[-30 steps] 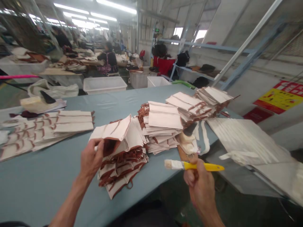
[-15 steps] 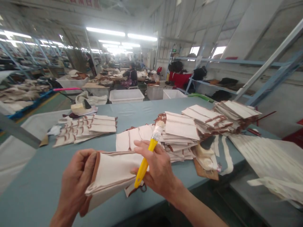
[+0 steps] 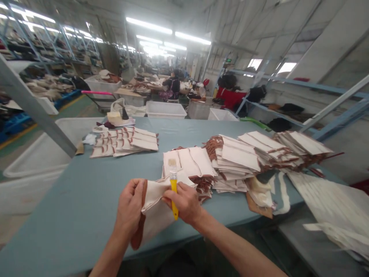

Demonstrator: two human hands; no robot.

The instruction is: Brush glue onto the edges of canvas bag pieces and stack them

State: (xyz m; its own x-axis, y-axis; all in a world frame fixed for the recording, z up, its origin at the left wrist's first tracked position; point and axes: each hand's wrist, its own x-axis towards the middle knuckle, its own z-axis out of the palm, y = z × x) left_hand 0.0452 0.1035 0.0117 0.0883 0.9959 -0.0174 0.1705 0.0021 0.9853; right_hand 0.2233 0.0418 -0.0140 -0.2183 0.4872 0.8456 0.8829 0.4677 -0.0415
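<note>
My left hand [image 3: 130, 207] is closed on the brown-trimmed edge of a cream canvas piece [image 3: 155, 209], held just above the near edge of the blue-grey table [image 3: 86, 192]. My right hand [image 3: 184, 202] pinches the same piece's other side while also gripping a yellow-handled brush [image 3: 173, 188], bristles pointing up. Right behind my hands lies a pile of similar cream pieces with brown trim [image 3: 188, 163].
More stacks of cream pieces [image 3: 259, 154] fan across the table's right; another spread [image 3: 123, 141] lies at the far left. White plastic bins [image 3: 165, 109] stand beyond the table, a large one [image 3: 31, 157] at the left. A seated person [image 3: 172, 85] works far behind. White fabric [image 3: 325, 200] drapes at right.
My left hand lifted a cream piece off the pile and brought it toward me. My right hand swung the brush upright and came over to pinch the same piece. The view shifted left.
</note>
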